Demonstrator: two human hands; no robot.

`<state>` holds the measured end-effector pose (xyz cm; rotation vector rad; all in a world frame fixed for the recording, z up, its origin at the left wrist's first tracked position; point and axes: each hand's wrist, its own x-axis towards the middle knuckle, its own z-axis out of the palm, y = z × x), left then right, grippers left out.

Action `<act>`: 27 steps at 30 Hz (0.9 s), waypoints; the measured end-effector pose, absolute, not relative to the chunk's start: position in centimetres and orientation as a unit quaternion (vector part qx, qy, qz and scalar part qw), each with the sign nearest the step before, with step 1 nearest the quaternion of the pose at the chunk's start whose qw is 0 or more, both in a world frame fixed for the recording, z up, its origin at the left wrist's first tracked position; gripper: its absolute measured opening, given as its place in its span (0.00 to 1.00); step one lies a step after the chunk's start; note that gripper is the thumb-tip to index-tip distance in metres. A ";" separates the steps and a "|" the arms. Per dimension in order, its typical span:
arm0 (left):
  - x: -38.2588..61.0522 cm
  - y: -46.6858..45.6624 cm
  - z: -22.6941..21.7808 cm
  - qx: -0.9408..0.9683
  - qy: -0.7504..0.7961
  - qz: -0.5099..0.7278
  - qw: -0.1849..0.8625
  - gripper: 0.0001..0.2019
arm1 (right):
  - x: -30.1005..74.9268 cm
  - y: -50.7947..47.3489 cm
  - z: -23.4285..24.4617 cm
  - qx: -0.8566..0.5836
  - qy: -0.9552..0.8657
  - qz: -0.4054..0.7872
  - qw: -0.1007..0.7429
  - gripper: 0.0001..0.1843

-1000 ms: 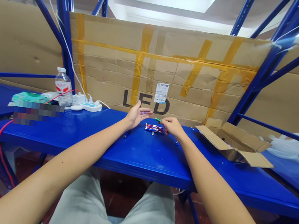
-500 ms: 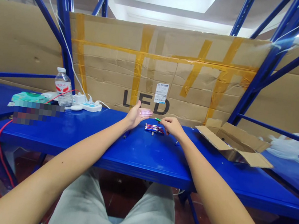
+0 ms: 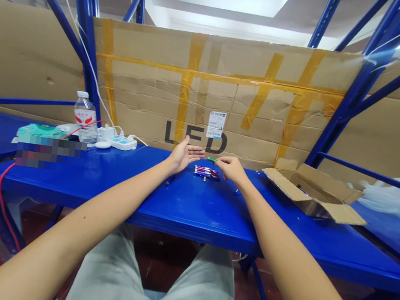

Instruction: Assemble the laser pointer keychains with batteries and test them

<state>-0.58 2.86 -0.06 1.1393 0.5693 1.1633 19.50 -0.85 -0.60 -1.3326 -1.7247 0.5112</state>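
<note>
Neither hand has moved; only violet light vanished from your open left hand (image 3: 185, 157). Your right hand (image 3: 232, 169) pinches the slim green metallic-looking tube (image 3: 211, 160), its long axis pointing toward the left one.

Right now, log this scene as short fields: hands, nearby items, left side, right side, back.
Left hand: open, palm turned toward the right hand
Right hand: pinching a slim green cylinder, its tip toward the left fingers
Nearby items: small pile of shiny red and blue cylinders on the blue table
Left side: clear bottle, white power strip
Right side: open carton
Back: taped cardboard marked LED
</note>
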 end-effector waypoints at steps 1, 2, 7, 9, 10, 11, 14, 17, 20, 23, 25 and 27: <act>-0.6 2.8 -0.1 0.502 0.250 0.512 0.651 0.37 | 19.5 -0.9 -0.6 -0.536 -0.695 0.205 0.434 0.14; -0.6 2.8 -0.1 0.502 0.250 0.511 0.651 0.37 | 19.5 -0.9 -0.6 -0.536 -0.697 0.203 0.432 0.14; -0.6 2.9 -0.1 0.503 0.249 0.511 0.651 0.37 | 19.5 -1.1 -0.4 -0.543 -0.693 0.197 0.431 0.13; -0.6 2.9 -0.1 0.504 0.248 0.512 0.650 0.37 | 19.5 -1.0 -0.5 -0.542 -0.697 0.193 0.428 0.13; -0.6 2.9 -0.1 0.504 0.248 0.512 0.650 0.37 | 19.5 -1.0 -0.5 -0.541 -0.701 0.187 0.425 0.13; -0.6 2.9 -0.1 0.504 0.248 0.512 0.649 0.37 | 19.6 -0.9 -0.5 -0.542 -0.704 0.179 0.423 0.13; -0.6 3.0 -0.2 0.504 0.249 0.512 0.650 0.37 | 19.7 -0.7 -0.6 -0.545 -0.706 0.154 0.425 0.13; -0.5 3.1 -0.2 0.500 0.252 0.511 0.652 0.38 | 19.8 -0.5 -0.7 -0.538 -0.703 0.146 0.442 0.14; -0.5 3.1 -0.2 0.499 0.254 0.510 0.653 0.38 | 19.8 -0.4 -0.7 -0.534 -0.707 0.147 0.440 0.14; -0.5 3.1 -0.1 0.503 0.250 0.507 0.654 0.37 | 19.8 -0.4 -0.8 -0.535 -0.709 0.150 0.435 0.13; -0.6 3.1 -0.1 0.503 0.249 0.507 0.654 0.37 | 19.8 -0.5 -0.8 -0.534 -0.709 0.151 0.436 0.14; -0.6 3.0 -0.1 0.501 0.248 0.508 0.655 0.38 | 19.8 -0.6 -0.8 -0.533 -0.711 0.151 0.433 0.14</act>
